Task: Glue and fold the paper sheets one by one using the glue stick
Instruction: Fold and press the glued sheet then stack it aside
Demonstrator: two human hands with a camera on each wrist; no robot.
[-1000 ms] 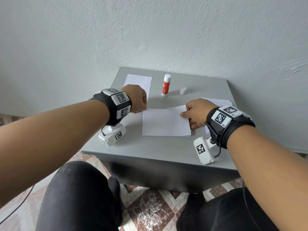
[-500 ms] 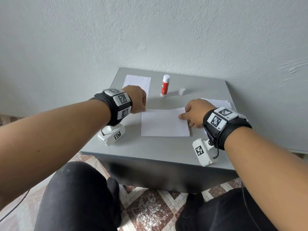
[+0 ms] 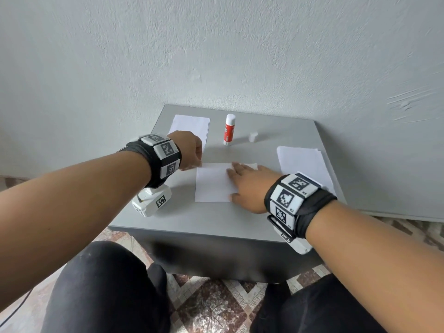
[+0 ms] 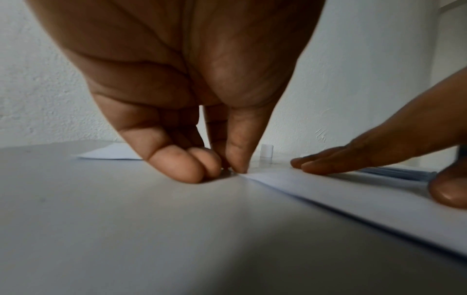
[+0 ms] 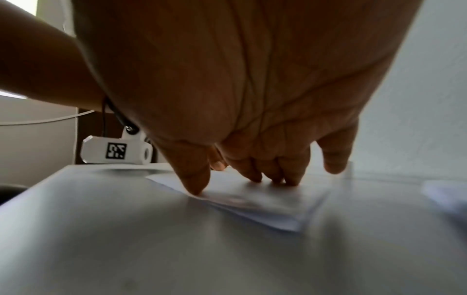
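Folded sheet (image 3: 212, 182) is being flattened by the spread, straight right hand (image 3: 248, 186) to set glue; its far-left corner is being pinned by the left hand's (image 3: 189, 150) curled fingers (image 4: 237, 161) against slip

Grey table (image 3: 216, 219) vs white wall (image 3: 216, 56); patterned tile floor (image 3: 216, 306)

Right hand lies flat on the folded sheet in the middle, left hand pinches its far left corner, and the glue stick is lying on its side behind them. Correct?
Not quite: the glue stick stands upright, as the head view shows. The right hand does lie flat on the folded sheet, and the left hand pinches its far left corner.
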